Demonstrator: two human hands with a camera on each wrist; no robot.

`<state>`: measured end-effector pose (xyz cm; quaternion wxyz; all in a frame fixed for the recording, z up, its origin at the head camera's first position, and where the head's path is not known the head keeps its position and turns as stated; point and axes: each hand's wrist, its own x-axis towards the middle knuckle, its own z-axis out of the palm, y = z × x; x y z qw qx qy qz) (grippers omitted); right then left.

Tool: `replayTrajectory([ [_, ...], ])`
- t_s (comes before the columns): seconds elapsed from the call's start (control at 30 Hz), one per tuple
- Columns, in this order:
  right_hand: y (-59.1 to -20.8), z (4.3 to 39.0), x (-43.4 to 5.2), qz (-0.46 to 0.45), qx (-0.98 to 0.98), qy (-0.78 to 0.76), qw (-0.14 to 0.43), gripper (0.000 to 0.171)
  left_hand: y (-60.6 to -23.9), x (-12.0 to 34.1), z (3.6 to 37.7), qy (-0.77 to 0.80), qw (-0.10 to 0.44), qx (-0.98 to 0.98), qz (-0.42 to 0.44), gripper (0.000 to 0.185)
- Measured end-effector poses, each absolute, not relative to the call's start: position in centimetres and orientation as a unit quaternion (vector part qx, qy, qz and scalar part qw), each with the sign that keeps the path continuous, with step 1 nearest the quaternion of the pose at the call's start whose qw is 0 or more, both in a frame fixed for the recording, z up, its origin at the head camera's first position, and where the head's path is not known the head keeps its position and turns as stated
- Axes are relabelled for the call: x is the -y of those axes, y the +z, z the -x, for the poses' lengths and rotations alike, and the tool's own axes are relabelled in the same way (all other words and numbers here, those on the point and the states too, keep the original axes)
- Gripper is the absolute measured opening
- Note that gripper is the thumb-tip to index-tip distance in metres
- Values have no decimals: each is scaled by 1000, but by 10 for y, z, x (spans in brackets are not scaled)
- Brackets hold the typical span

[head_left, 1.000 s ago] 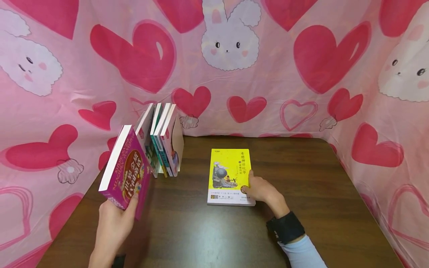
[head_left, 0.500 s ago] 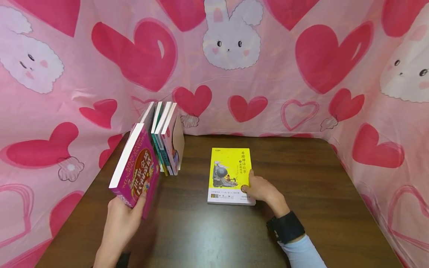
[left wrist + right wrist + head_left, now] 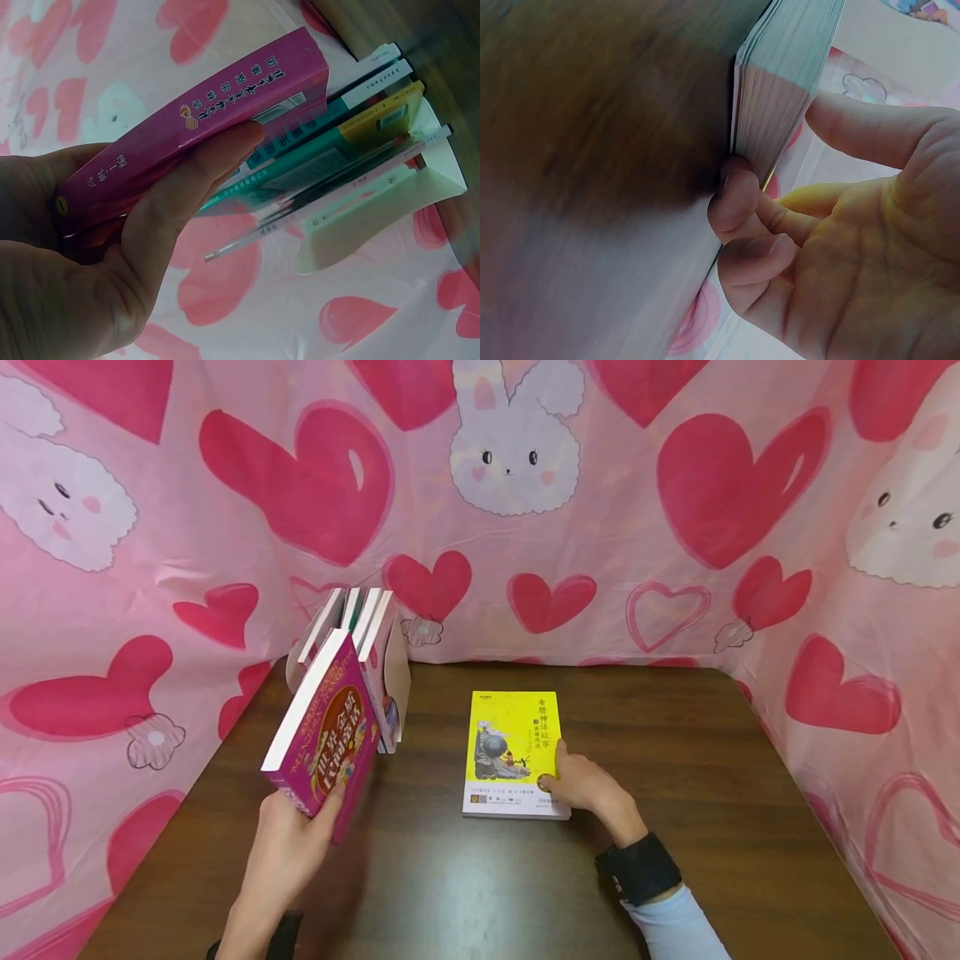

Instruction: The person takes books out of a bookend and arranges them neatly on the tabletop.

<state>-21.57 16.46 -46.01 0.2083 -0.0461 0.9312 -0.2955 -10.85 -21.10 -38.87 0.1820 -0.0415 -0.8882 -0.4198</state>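
My left hand (image 3: 288, 852) grips a thick purple book (image 3: 333, 735) by its lower end, thumb on the cover. The book is held up, tilted, and overlaps a row of upright books (image 3: 381, 647) in the head view. Seen from the left wrist, the purple spine (image 3: 195, 124) stands beside the teal and yellow spines (image 3: 307, 165) of that row. My right hand (image 3: 592, 785) holds the right edge of a yellow book (image 3: 513, 735) lying flat, thumb at its cover. In the right wrist view, curled fingers (image 3: 739, 199) touch its page block (image 3: 769, 97).
A cream bookend (image 3: 399, 681) stands at the right side of the row, at the back left of the dark wooden table (image 3: 660, 727). A pink cloth (image 3: 615, 543) with hearts and rabbits hangs behind and along both sides.
My left hand has carried the purple book to the right, so it covers more of the upright row. My right hand and the yellow book have stayed in place.
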Motion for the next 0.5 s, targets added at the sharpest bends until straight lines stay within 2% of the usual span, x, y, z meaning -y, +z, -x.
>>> replayTrajectory([
  [0.33,-459,215,-165,46,-930,-299,207,83,-394,203,115,-429,175,885,55,44],
  [0.5,-461,216,-165,40,-931,-296,212,86,-394,198,119,-438,153,884,58,47],
])
